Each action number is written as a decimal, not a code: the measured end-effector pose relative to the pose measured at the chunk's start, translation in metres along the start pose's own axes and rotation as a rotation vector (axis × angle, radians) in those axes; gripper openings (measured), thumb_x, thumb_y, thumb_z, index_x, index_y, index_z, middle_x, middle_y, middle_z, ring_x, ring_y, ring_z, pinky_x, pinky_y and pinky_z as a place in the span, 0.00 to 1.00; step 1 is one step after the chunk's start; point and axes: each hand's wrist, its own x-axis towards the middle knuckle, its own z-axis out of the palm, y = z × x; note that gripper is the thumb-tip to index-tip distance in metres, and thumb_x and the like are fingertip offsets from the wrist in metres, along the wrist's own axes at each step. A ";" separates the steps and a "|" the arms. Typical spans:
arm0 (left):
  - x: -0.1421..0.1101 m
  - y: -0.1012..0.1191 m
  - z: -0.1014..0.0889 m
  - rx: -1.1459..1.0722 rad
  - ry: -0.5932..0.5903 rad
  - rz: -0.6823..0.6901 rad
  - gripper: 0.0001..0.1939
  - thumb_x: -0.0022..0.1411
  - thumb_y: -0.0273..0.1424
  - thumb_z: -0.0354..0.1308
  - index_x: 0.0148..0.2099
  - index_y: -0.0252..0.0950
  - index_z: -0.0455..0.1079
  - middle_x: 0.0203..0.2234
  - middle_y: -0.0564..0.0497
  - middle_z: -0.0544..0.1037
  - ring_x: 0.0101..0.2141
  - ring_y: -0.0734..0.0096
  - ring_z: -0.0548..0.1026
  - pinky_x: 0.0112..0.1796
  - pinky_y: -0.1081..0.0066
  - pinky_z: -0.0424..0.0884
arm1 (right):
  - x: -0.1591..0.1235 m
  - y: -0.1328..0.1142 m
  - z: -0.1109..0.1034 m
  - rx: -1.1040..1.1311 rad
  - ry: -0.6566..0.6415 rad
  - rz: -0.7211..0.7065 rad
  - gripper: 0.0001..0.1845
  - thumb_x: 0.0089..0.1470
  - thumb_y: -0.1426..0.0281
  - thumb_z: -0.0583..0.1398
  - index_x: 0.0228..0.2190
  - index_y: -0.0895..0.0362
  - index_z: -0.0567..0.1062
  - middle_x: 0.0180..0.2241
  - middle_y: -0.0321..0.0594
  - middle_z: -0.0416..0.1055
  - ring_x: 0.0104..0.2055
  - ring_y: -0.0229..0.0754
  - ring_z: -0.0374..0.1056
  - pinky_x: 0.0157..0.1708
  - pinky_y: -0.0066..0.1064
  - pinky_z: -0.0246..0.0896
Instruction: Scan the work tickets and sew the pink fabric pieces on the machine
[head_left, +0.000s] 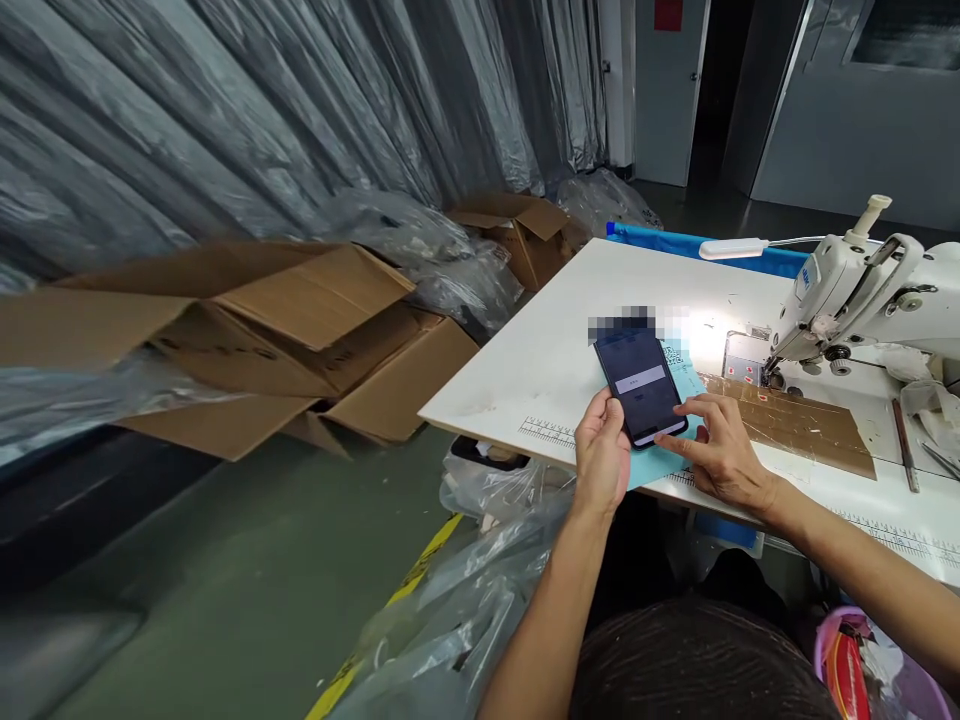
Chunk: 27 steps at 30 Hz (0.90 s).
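Note:
A dark smartphone (pixel 641 375) with a pale band across its screen is tilted above the white sewing table. My left hand (pixel 602 450) is closed around its lower left side, thumb along the edge. My right hand (pixel 716 445) reaches in from the right, its index finger and thumb stretched apart at the lower end of the screen. Light blue paper (pixel 656 467) with a printed code lies under the phone and partly under my right hand. Its middle is hidden.
A white sewing machine (pixel 855 290) with a lit lamp (pixel 731 249) stands at the right of the table (pixel 517 350). Brown board (pixel 795 425) lies before it. Open cardboard boxes (pixel 315 300) and plastic bags (pixel 465 600) are at the left; a pink bin (pixel 829 630) is below right.

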 end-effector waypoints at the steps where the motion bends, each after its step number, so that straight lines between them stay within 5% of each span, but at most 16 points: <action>1: 0.000 0.000 0.000 -0.002 -0.001 0.002 0.25 0.51 0.45 0.70 0.46 0.35 0.76 0.45 0.43 0.81 0.54 0.55 0.74 0.59 0.58 0.65 | 0.000 -0.001 0.001 -0.021 0.000 -0.018 0.27 0.50 0.80 0.56 0.48 0.45 0.77 0.51 0.45 0.65 0.52 0.52 0.58 0.47 0.49 0.61; 8: 0.000 -0.001 0.001 -0.005 0.004 0.000 0.26 0.49 0.46 0.71 0.45 0.35 0.76 0.43 0.44 0.81 0.51 0.57 0.76 0.58 0.59 0.67 | -0.001 0.002 0.002 -0.051 0.002 -0.027 0.27 0.47 0.82 0.56 0.46 0.48 0.77 0.50 0.46 0.64 0.52 0.52 0.58 0.45 0.47 0.60; 12: -0.001 0.000 0.000 0.003 -0.006 -0.005 0.27 0.49 0.46 0.71 0.46 0.35 0.76 0.44 0.43 0.81 0.52 0.56 0.75 0.56 0.59 0.68 | 0.003 -0.001 -0.001 0.039 0.131 -0.006 0.34 0.48 0.86 0.52 0.53 0.47 0.72 0.50 0.47 0.62 0.52 0.52 0.59 0.46 0.49 0.62; 15: -0.001 0.001 -0.001 0.014 -0.018 -0.018 0.28 0.48 0.47 0.71 0.47 0.34 0.75 0.45 0.42 0.81 0.52 0.55 0.75 0.55 0.59 0.70 | 0.009 -0.009 0.000 0.173 0.221 0.182 0.37 0.55 0.82 0.51 0.63 0.47 0.58 0.51 0.50 0.59 0.54 0.51 0.60 0.50 0.50 0.64; 19: -0.006 0.001 0.009 0.051 -0.041 -0.056 0.31 0.48 0.48 0.71 0.49 0.34 0.74 0.45 0.42 0.80 0.49 0.56 0.77 0.53 0.61 0.71 | 0.019 -0.024 0.002 0.390 0.101 0.492 0.48 0.56 0.64 0.61 0.67 0.58 0.40 0.56 0.58 0.57 0.59 0.56 0.59 0.55 0.54 0.63; 23: -0.022 0.009 0.030 0.214 -0.172 -0.067 0.31 0.54 0.49 0.66 0.54 0.36 0.72 0.46 0.44 0.80 0.48 0.58 0.78 0.51 0.62 0.73 | 0.021 -0.037 -0.009 0.468 0.096 0.761 0.60 0.45 0.57 0.67 0.66 0.64 0.41 0.59 0.62 0.55 0.63 0.62 0.54 0.59 0.57 0.58; 27: -0.026 0.031 0.032 0.666 -0.471 0.074 0.24 0.63 0.49 0.56 0.50 0.36 0.76 0.45 0.45 0.81 0.48 0.58 0.78 0.51 0.62 0.73 | -0.003 -0.039 -0.043 0.496 0.128 0.879 0.55 0.40 0.61 0.66 0.64 0.61 0.48 0.59 0.58 0.58 0.61 0.59 0.58 0.58 0.53 0.59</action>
